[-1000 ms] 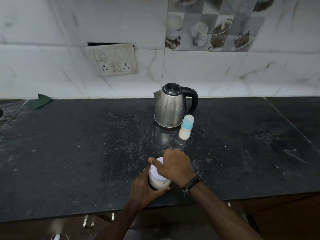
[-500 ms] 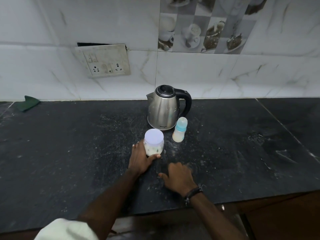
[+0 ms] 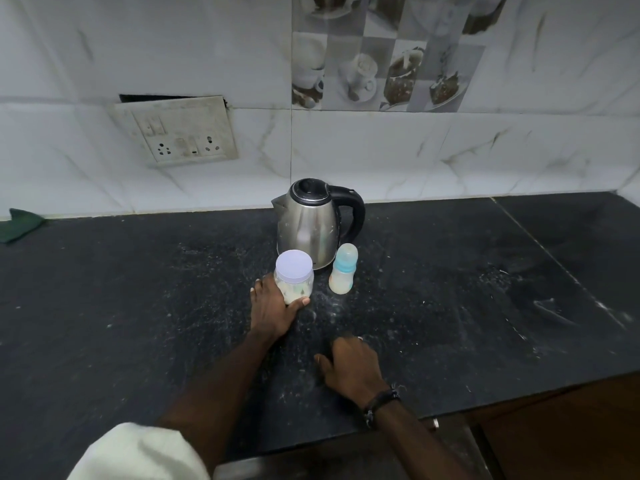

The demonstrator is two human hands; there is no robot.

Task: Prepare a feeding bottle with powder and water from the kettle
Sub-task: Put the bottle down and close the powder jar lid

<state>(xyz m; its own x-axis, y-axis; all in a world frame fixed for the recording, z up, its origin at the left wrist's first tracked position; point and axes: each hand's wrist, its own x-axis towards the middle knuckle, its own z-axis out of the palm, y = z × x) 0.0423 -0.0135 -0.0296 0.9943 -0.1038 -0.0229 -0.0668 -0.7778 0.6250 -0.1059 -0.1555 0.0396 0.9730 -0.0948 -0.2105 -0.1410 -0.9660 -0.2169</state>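
A clear powder jar (image 3: pixel 295 276) with a white lid stands upright on the black counter (image 3: pixel 138 306), just in front of the steel kettle (image 3: pixel 311 221). My left hand (image 3: pixel 273 308) is wrapped around the jar's lower left side, thumb under its front. The feeding bottle (image 3: pixel 343 271), capped in pale blue with milky liquid at its bottom, stands right of the jar, close to the kettle. My right hand (image 3: pixel 349 367) rests on the counter near the front, fingers loosely curled, holding nothing.
A wall socket plate (image 3: pixel 176 131) hangs loose on the tiled wall at the back left. A green cloth (image 3: pixel 17 223) lies at the counter's far left. White powder dust is scattered over the counter. The counter's front edge runs below my right wrist.
The jar went from near the front edge, held in both hands, to a spot in front of the kettle. My right hand let go and dropped to the counter.
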